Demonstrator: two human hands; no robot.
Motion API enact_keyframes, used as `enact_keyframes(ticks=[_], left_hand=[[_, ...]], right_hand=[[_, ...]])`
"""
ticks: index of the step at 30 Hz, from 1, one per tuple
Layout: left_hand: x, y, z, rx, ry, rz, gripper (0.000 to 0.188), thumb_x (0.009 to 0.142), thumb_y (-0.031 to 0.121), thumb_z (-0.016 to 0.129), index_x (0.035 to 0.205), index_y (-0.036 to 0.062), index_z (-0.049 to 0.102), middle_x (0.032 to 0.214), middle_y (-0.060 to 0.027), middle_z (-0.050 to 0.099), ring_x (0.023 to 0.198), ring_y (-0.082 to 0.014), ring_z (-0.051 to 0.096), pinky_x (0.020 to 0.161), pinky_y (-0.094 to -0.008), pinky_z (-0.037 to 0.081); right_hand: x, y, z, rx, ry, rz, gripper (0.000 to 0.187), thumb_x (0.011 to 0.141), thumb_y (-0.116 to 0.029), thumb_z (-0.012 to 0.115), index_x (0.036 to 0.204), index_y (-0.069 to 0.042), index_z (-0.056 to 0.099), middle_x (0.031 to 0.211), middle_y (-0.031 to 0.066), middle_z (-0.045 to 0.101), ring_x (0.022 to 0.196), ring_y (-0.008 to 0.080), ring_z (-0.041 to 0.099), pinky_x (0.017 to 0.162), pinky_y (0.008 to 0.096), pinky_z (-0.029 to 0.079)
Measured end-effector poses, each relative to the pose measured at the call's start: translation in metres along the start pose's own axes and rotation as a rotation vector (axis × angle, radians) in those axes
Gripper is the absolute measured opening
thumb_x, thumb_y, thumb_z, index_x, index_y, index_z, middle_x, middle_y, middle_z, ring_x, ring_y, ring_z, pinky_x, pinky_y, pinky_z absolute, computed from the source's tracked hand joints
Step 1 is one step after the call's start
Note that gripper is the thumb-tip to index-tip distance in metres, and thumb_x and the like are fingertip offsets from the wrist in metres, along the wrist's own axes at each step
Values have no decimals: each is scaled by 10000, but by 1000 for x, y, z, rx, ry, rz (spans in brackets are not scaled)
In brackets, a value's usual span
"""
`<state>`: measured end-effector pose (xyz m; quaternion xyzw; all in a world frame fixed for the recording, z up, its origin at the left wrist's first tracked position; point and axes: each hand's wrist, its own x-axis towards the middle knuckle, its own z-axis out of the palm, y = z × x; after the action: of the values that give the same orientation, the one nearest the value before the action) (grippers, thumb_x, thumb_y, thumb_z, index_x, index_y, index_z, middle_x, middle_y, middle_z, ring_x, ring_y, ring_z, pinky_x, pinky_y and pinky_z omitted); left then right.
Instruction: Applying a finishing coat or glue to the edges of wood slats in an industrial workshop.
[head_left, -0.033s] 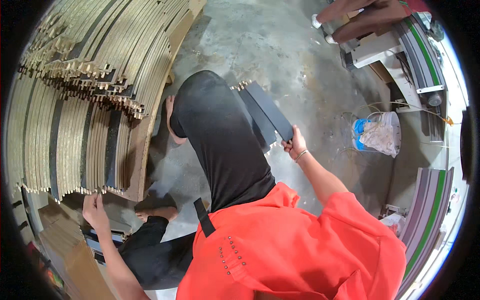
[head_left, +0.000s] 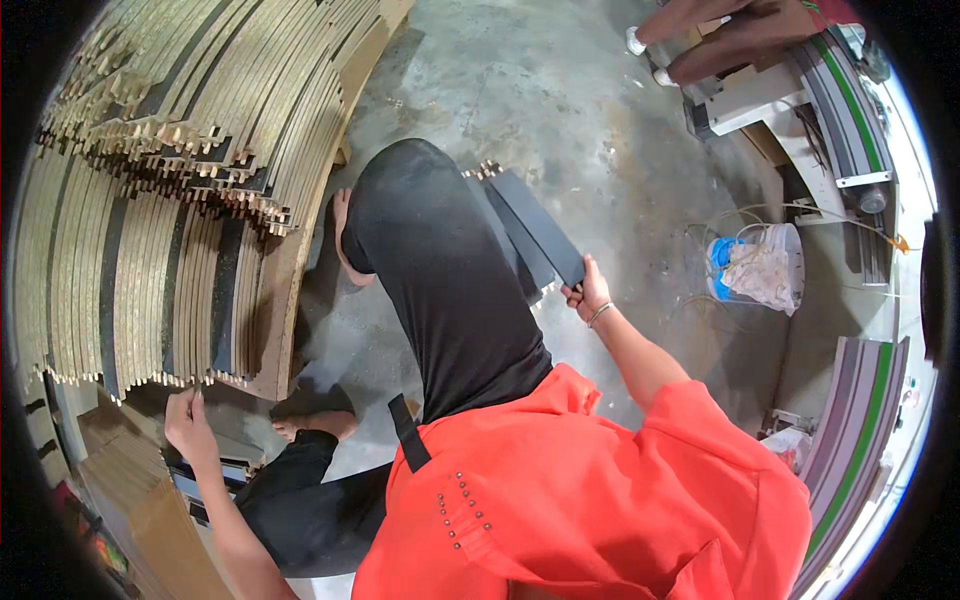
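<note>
My right hand (head_left: 590,290) grips the near end of a dark grey, narrow board (head_left: 538,225). Under that board and beside my knee lie more dark boards (head_left: 525,255), with small wooden dowels sticking out of their ends. My left hand (head_left: 190,425) is raised to the lower edge of a big stack of boards (head_left: 145,280), its thumb and fingers pinched together just below the protruding dowels (head_left: 200,381). Whatever those fingertips hold is too small to make out. The stacked boards stand on edge in tight rows, light brown with some dark ones.
A wooden pallet edge (head_left: 280,340) borders the stack. Cardboard (head_left: 165,530) lies below my left arm. On the right are a white bucket (head_left: 785,265) with cloth in it, a loose hose and machine rails (head_left: 850,440). Another person's legs (head_left: 735,40) show at the top right.
</note>
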<state>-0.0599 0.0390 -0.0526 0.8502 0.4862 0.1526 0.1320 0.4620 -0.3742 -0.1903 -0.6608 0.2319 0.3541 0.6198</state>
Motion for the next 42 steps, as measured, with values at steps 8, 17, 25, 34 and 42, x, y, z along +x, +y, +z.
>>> enact_keyframes(ticks=[8, 17, 25, 34, 42], left_hand=[[-23, -39, -13, -13, 82, -281, 67, 866, -15, 617, 922, -50, 625, 761, -81, 545, 686, -150, 505, 655, -290, 444], [-13, 17, -19, -85, 194, -66, 96, 726, -31, 679, 819, -25, 659, 747, -151, 601, 678, -282, 595, 641, -343, 479], [0, 43, -36, -215, 356, 23, 88, 692, 16, 721, 745, 7, 652, 710, -126, 610, 666, -307, 610, 617, -377, 489], [-3, 38, -58, -217, 473, 66, 61, 692, 55, 712, 737, 64, 672, 661, -78, 579, 633, -268, 586, 582, -369, 482], [-7, 22, -79, -328, 545, -14, 79, 683, 5, 710, 723, 37, 649, 648, -96, 565, 620, -279, 571, 571, -360, 461]], right_hand=[[79, 47, -33, -597, 83, 146, 648, 908, -682, 368, 971, -83, 607, 769, 110, 637, 577, 220, 593, 595, 416, 516], [-4, -121, 162, -728, -109, -604, 212, 887, -133, 516, 864, 3, 676, 674, 67, 658, 613, 147, 611, 626, 283, 481], [-245, -136, 427, -567, -1434, -941, 395, 749, 115, 509, 1112, 4, 620, 1020, 106, 625, 812, 216, 653, 813, 333, 527], [-347, -75, 711, -841, -775, -2113, 536, 734, 0, 548, 1268, -21, 516, 1402, 297, 375, 1269, 436, 421, 1066, 435, 380], [-368, -75, 745, -1188, -410, -2159, 570, 719, -163, 592, 1281, -70, 568, 1084, 244, 631, 1136, 353, 555, 983, 386, 451]])
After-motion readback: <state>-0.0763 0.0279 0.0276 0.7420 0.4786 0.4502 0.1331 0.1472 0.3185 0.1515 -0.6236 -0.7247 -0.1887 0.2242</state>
